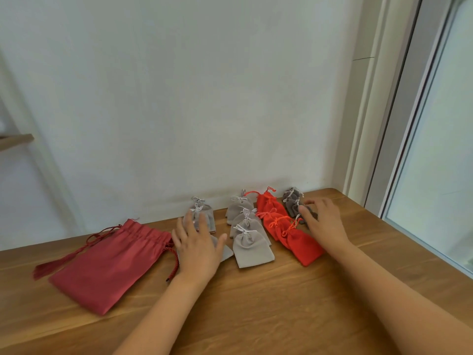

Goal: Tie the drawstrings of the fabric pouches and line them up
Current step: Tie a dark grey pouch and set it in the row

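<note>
Head view, the only one. Wooden counter [256, 303] set against a white wall [179, 98], with a window [435, 149] along its right edge.

Toward the back right corner are four short files of small pouches, each running from the back edge toward the front and overlapping like shingles:
- dark grey pouches [291, 203], nearest the corner
- orange-red pouches [299, 242], just beside them
- light grey pouches [252, 248], mid-counter, bows plainly visible on their necks
- a second light grey file [204, 213], shorter, further left

Most necks that show are cinched and knotted. The dark grey file is partly hidden, so I cannot count it or check its knots.

Left hand [198, 248]: fingers straight and spread, palm down, pressing flat on the front light grey pouch [226, 252] of the shorter file. Nothing is gripped.

Right hand [321, 219]: reaches to the front of the dark grey file, with bent fingers touching a pouch there. It is blurred, and I cannot tell whether it pinches the pouch or only nudges it.

Large dark red pouch [110, 262]: lies alone near the left edge, skewed and well apart from the files. Its neck is gathered, and its tasselled cord [64, 260] trails loose across the counter with no knot visible.

Judgement: late stage. Tying of the small pouches looks done, and both hands seem to be squaring up the rows. What is left is likely the big red pouch, both its cord and its place in line, plus any final straightening.
</note>
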### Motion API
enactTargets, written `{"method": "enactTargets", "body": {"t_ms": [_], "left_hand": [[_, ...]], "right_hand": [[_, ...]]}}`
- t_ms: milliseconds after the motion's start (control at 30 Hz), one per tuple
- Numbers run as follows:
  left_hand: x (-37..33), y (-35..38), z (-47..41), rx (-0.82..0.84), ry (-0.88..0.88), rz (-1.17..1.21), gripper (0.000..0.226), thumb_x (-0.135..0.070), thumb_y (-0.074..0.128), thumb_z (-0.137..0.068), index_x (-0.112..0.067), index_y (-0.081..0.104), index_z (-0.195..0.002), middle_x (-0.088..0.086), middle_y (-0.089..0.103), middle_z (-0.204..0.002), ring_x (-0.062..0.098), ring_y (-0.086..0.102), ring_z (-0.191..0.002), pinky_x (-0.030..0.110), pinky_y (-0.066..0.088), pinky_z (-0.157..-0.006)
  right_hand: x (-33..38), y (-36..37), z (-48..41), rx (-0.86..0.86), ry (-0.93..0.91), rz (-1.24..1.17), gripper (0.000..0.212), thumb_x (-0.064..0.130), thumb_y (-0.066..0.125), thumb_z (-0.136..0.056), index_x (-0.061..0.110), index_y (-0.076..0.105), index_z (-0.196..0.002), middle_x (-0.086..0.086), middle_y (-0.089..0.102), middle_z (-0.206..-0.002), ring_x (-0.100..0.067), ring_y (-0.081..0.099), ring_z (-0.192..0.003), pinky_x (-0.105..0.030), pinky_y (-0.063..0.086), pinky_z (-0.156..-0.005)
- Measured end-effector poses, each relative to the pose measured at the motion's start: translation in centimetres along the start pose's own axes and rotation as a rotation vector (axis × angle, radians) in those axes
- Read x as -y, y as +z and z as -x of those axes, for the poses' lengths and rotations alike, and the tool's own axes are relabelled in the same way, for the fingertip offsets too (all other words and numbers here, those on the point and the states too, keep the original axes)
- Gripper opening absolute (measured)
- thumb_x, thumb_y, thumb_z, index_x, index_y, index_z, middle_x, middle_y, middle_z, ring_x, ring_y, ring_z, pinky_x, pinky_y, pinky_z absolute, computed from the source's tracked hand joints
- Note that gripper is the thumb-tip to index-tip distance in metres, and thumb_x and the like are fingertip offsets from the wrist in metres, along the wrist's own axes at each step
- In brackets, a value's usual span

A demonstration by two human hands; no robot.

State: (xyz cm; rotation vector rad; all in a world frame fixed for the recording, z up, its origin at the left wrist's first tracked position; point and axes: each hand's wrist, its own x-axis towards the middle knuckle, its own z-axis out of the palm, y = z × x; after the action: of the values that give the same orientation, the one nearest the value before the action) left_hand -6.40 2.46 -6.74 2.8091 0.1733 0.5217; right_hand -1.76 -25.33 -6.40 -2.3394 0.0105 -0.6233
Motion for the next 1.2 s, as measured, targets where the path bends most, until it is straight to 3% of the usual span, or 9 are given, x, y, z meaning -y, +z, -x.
{"method": "enactTargets", "body": {"t_ms": [133,233,400,500,633,767,900,1033,1200], "left_hand": [[-0.1,1.0,-0.1,0.194,-0.019,-0.052,0.070,-0.057,0.021,-0.098,-0.021,-0.001,-0.154,0.011,-0.011,-0.161,0.037,-0.010,-0.146,0.051,-0.002,-0.117],[0.0,0.8,-0.4,0.288,-0.014,-0.080,0.060,-0.051,0.014,-0.101,-0.026,0.000,-0.154,0.007,-0.009,-0.161,0.038,-0.006,-0.146,0.051,0.002,-0.117],[0.5,-0.3,-1.5,0.301,0.044,-0.104,0.055,-0.045,0.023,-0.103,-0.030,0.009,-0.154,0.006,-0.001,-0.162,0.038,0.012,-0.144,0.051,0.022,-0.113],[0.9,-1.2,-3.0,0.264,0.117,-0.193,0.085,-0.069,0.045,-0.086,-0.033,0.006,-0.153,0.009,0.005,-0.158,0.034,0.023,-0.139,0.044,0.029,-0.109],[1.0,-1.7,-5.5,0.289,0.265,-0.360,0.120,-0.091,0.045,-0.057,-0.037,-0.004,-0.152,0.007,-0.007,-0.159,0.037,0.001,-0.143,0.051,0.007,-0.114],[1.3,-1.4,-8.2,0.502,0.431,-0.261,0.139,-0.101,0.027,-0.030,-0.042,-0.011,-0.149,0.000,-0.023,-0.159,0.030,-0.031,-0.141,0.053,-0.018,-0.111],[1.9,-0.4,-9.1,0.666,0.315,-0.139,0.144,-0.103,0.035,-0.027,-0.040,0.000,-0.152,-0.002,-0.012,-0.161,0.027,-0.021,-0.145,0.050,-0.004,-0.117],[1.4,-0.4,-8.1,0.677,0.212,-0.131,0.144,-0.100,0.037,-0.030,-0.033,0.005,-0.153,0.002,-0.007,-0.162,0.030,-0.016,-0.146,0.050,0.005,-0.118],[0.5,-0.2,-6.8,0.621,0.051,-0.271,0.121,-0.089,0.046,-0.062,-0.024,0.003,-0.155,0.012,0.000,-0.161,0.039,-0.006,-0.146,0.053,0.008,-0.117]], "right_hand": [[2.2,0.6,1.6,0.279,-0.347,0.196,0.048,0.049,0.048,-0.096,0.041,0.038,-0.143,0.007,0.016,-0.159,-0.020,0.003,-0.148,-0.040,0.006,-0.118],[2.2,1.1,0.9,0.460,-0.459,0.351,0.054,0.058,0.039,-0.096,0.052,0.021,-0.146,0.016,-0.008,-0.159,-0.016,-0.016,-0.146,-0.036,-0.007,-0.115],[1.9,3.4,-0.3,0.600,-0.245,0.326,0.066,0.065,0.041,-0.091,0.052,0.012,-0.148,-0.009,-0.009,-0.162,-0.034,0.011,-0.147,-0.045,0.013,-0.119],[2.6,3.9,-1.2,0.621,-0.189,0.326,0.069,0.063,0.046,-0.091,0.046,0.014,-0.150,-0.014,-0.004,-0.162,-0.034,0.025,-0.144,-0.042,0.025,-0.117],[4.4,4.6,-1.8,0.450,-0.177,0.314,0.064,0.057,0.042,-0.095,0.033,0.022,-0.151,-0.011,0.008,-0.161,-0.034,0.012,-0.146,-0.045,0.019,-0.116],[4.4,6.5,-2.6,0.410,-0.117,0.330,0.058,0.052,0.029,-0.100,0.035,0.011,-0.153,-0.010,-0.004,-0.162,-0.041,-0.002,-0.147,-0.048,0.006,-0.118],[3.6,7.6,-4.2,0.513,-0.115,0.280,0.057,0.055,0.028,-0.099,0.037,0.015,-0.153,-0.012,0.001,-0.162,-0.036,0.009,-0.147,-0.046,0.016,-0.117],[3.3,8.3,-4.9,0.542,-0.196,0.234,0.063,0.067,0.033,-0.093,0.038,0.028,-0.148,-0.006,0.013,-0.161,-0.028,0.024,-0.144,-0.041,0.027,-0.113],[3.1,8.5,-5.9,0.627,-0.284,0.038,0.073,0.082,0.030,-0.081,0.046,0.033,-0.144,0.008,0.025,-0.157,-0.018,0.030,-0.141,-0.040,0.029,-0.113]]}}
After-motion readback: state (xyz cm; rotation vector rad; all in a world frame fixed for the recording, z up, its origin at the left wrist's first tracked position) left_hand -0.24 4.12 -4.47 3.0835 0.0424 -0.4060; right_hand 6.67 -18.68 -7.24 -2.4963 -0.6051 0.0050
